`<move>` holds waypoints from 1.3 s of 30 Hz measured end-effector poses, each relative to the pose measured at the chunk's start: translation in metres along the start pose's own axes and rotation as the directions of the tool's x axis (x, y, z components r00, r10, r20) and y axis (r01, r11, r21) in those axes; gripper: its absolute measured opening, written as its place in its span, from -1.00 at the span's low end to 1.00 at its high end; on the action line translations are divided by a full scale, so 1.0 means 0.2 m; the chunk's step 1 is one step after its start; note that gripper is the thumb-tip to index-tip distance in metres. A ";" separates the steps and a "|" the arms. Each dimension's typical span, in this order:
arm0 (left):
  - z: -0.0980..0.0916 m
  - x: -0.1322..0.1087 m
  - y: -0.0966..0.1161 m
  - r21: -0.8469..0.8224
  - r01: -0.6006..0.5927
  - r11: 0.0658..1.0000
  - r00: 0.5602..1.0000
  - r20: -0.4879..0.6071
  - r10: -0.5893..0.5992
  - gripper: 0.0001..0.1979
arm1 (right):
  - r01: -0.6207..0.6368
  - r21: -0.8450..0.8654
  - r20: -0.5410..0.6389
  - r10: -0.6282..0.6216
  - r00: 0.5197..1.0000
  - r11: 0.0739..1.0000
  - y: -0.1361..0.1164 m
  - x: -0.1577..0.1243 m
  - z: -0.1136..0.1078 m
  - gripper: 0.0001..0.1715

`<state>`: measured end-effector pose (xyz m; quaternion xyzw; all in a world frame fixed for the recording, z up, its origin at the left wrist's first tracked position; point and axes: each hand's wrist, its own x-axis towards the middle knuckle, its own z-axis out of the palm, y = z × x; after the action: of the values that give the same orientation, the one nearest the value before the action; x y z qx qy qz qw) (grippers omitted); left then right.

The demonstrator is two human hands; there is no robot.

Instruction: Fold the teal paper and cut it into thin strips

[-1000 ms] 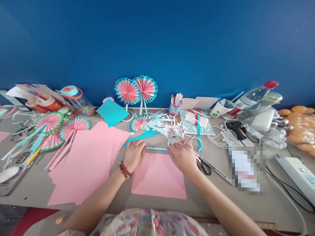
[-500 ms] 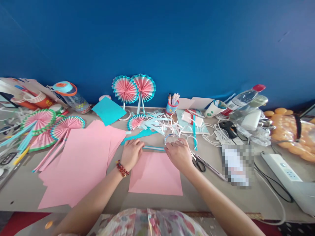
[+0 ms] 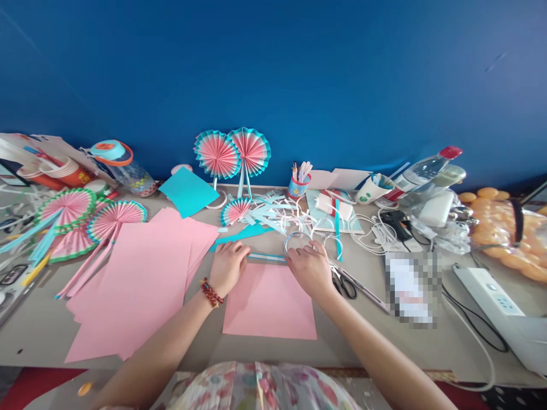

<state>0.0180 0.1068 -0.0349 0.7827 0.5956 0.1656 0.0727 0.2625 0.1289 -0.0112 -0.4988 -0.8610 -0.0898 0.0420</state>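
A pink paper sheet (image 3: 269,310) lies flat in front of me, with a narrow blue-and-white paper strip (image 3: 267,258) along its far edge. My left hand (image 3: 231,265), with a beaded bracelet at the wrist, is closed with curled fingers at the strip's left end. At the other end, my right hand (image 3: 310,267) is closed in the same way, its fingertips partly hidden. Just beyond the right hand a clear ring (image 3: 287,245), possibly a tape roll, touches or nearly touches the fingers. Black-handled scissors (image 3: 348,287) lie right of that hand.
Pink sheets (image 3: 145,285) are stacked at left, near folded paper fans (image 3: 117,219). Paper scraps (image 3: 277,213) heap beyond my hands, below two upright fans (image 3: 250,149). A pen cup (image 3: 299,187), bottle (image 3: 421,173), cables and a power strip (image 3: 496,296) stand or lie farther out.
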 end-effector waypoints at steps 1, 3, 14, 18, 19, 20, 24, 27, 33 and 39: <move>0.00 0.00 0.00 -0.002 0.001 1.000 1.000 -0.001 -0.001 -0.80 | -0.002 0.006 -0.008 0.002 1.000 1.000 0.00 0.00 0.00 -0.80; 0.00 0.00 -0.01 -0.006 0.003 1.000 1.000 -0.001 -0.003 -0.80 | -0.009 0.021 -0.024 0.009 1.000 1.000 0.00 -0.01 0.01 -0.79; -0.01 0.05 0.22 -0.218 -0.409 0.886 0.895 0.094 0.437 -0.57 | -0.035 0.036 -0.030 0.036 0.999 0.999 -0.01 -0.03 0.03 -0.82; 0.09 0.05 0.24 -0.230 -0.443 0.866 0.877 0.088 0.472 -0.60 | 0.005 0.046 -0.022 -0.004 1.000 0.999 0.01 -0.03 0.03 -0.81; 0.11 0.05 0.23 -0.225 -0.445 0.867 0.878 0.084 0.472 -0.60 | 0.025 0.052 -0.016 -0.025 1.000 0.998 0.03 -0.03 0.03 -0.82; 0.12 0.04 0.22 -0.216 -0.448 0.868 0.877 0.081 0.473 -0.60 | 0.044 0.056 -0.007 -0.044 0.999 0.997 0.05 -0.02 0.02 -0.82; 0.14 0.03 0.20 -0.167 -0.478 0.862 0.865 0.077 0.495 -0.61 | 0.088 0.049 0.044 -0.090 0.995 0.995 0.15 -0.02 -0.01 -0.81; 0.14 0.03 0.21 -0.132 -0.494 0.859 0.858 0.086 0.506 -0.62 | 0.084 0.047 0.085 -0.087 0.993 0.995 0.20 -0.02 -0.03 -0.80; 0.11 0.04 0.27 -0.092 -0.451 0.888 0.881 0.114 0.459 -0.61 | 0.033 0.055 0.133 -0.040 0.990 0.998 0.19 -0.03 -0.05 -0.79; 0.11 0.06 0.33 0.009 -0.441 0.897 0.891 0.122 0.437 -0.63 | 0.027 0.060 0.157 -0.036 0.987 0.998 0.18 -0.04 -0.05 -0.78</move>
<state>0.0878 0.1025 -0.0328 0.9064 0.4011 0.1208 0.0537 0.2968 0.1378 0.0003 -0.4891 -0.8717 -0.0257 -0.0134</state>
